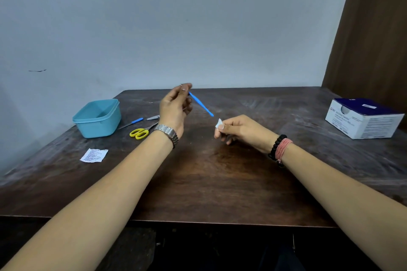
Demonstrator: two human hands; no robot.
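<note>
A: Two hands are up over the middle of the worktop (209,174) in the head view. What has each got?

B: The left hand (175,108) is raised, its fingers (185,88) curled round the top of a thin blue stick (201,104). The stick slants down to the right with its tip in the air. The right hand (239,130) sits lower. Its thumb and forefinger pinch a small white pad (219,125), and the other fingers are folded under.

A: Why that way?

B: My guess is a wipe: the tip points at the pad, just beside it, not touching. Holding both off the wood would keep them clean.

A: And the rest?

B: Near the far left corner stands a teal tub (97,117) with no lid. Beside it lie a tool (131,123) with a blue grip, a clipper (153,117) and yellow scissors (139,133), probably next in line. A torn wrapper (94,155) lies toward the left edge and is likely the pad's. A box (363,119) stands at the right edge.

A: The room?

B: The wood is dark and scuffed, dusty toward the far edge. Behind it is a plain pale wall (198,28), with a brown curtain (374,28) by the far right corner.
</note>
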